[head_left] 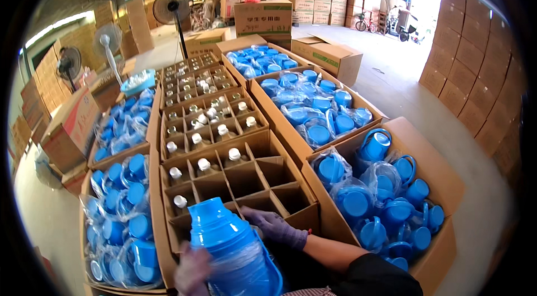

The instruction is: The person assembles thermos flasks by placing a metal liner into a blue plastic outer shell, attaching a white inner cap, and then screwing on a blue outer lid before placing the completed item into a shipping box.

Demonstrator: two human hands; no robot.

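Observation:
A blue plastic thermos flask (229, 240), partly wrapped in clear film, leans over the near end of a divided carton, close to my body. My left hand (193, 273), in a glove and smeared by motion, is at its left side; whether the fingers grip it does not show. On the other side my right hand (274, 224), in a purple glove, lies with fingers stretched out over the carton's cardboard dividers (246, 177), just right of the flask. White-capped bottles (204, 164) fill some compartments farther back, while several near ones hold nothing visible.
Open cartons of blue plastic thermos parts in clear film stand at the left (120, 206) and right (358, 201). More divided cartons of bottles continue behind. Fans (172, 5) stand at the far left. Stacked brown cartons (470, 55) rise at the right.

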